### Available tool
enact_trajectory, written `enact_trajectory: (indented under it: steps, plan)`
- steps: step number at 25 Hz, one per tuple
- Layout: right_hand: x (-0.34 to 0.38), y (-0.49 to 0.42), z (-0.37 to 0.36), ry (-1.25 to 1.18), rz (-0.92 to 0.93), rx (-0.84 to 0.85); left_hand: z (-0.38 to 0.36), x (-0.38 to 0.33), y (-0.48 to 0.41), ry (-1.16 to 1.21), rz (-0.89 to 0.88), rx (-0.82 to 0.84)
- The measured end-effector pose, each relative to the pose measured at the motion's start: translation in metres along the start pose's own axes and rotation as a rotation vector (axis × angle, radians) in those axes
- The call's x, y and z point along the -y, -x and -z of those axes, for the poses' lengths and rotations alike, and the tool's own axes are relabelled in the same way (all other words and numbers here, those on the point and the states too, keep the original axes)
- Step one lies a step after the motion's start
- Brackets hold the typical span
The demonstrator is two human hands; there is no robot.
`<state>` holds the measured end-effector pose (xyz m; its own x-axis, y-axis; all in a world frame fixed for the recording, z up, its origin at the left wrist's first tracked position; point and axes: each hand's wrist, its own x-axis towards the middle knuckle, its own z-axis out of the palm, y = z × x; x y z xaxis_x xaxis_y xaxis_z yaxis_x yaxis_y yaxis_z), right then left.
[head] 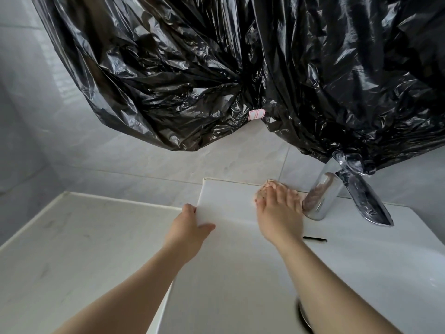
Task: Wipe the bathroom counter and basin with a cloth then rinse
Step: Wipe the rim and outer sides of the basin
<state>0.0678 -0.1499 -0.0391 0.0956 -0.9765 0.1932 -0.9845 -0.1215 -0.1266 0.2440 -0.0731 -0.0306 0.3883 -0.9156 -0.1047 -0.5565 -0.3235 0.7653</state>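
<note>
**Q:** The cloth: how does it handle?

**Me:** The cloth [267,184] is small, pinkish, soft and limp. I judge it light. It may be damp, but I can't confirm that. It has no stiff edge to take it by. It is best worked under a flat palm with fingers spread, so it slides rather than bunches.

**Q:** Where does it lie?

**Me:** It is under my right hand [279,213]. My fingers lie fairly straight across it and press it onto the back ledge of the basin [228,201]. A little of it shows past my fingertips. Blur hides how it is folded beneath.

**Q:** And the left?

**Me:** My left hand [190,225] is well to the left of the cloth and not touching it. Its fingers are hooked over the basin's left rim with the thumb on top, a bracing grip.

**Q:** What is close by?

**Me:** The chrome faucet [322,198] is just right of my right hand. The cloth's edge is near its base, but I can't tell whether they touch. The counter [84,237] sits lower, left of my left hand. Black plastic sheeting [216,68] hangs above both hands.

**Q:** Any concern?

**Me:** The glazed ledge looks slick, so the cloth should glide easily. It could snag or wad against the faucet base.
</note>
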Motion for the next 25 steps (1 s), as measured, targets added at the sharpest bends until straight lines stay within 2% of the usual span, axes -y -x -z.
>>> enact_trajectory:
  steps: [1,4,7,9,12,14,16,18,20,25]
  plan:
    - [0.023,0.000,-0.002,-0.061,0.053,0.000,0.000,-0.001,0.001,-0.007,-0.001,-0.002]
    - [0.088,-0.004,-0.003,-0.189,0.368,0.101,0.002,-0.002,0.001,-0.010,0.014,-0.013]
    - [0.087,-0.014,-0.001,-0.146,0.511,0.190,0.001,-0.001,0.001,-0.033,0.034,-0.005]
    - [0.051,-0.016,-0.002,-0.071,0.473,0.120,0.002,0.001,0.000,-0.006,0.040,-0.002]
    - [-0.017,-0.013,0.001,0.009,0.182,0.004,0.002,-0.002,0.001,-0.026,0.033,0.013]
    - [-0.016,-0.001,0.006,0.001,0.045,-0.017,0.002,-0.003,0.003,-0.044,0.021,0.013]
    - [0.019,0.010,0.003,-0.069,0.135,-0.042,0.002,-0.005,0.003,-0.055,0.023,0.002]
    - [0.048,0.011,-0.002,-0.126,0.271,0.010,0.002,-0.007,0.004,-0.093,0.013,-0.011]
    - [0.051,-0.002,0.002,-0.124,0.325,0.073,0.003,-0.008,0.005,-0.106,0.009,-0.010]
    - [0.006,-0.005,0.002,-0.004,0.102,0.049,0.002,-0.004,0.003,-0.139,0.017,0.023]
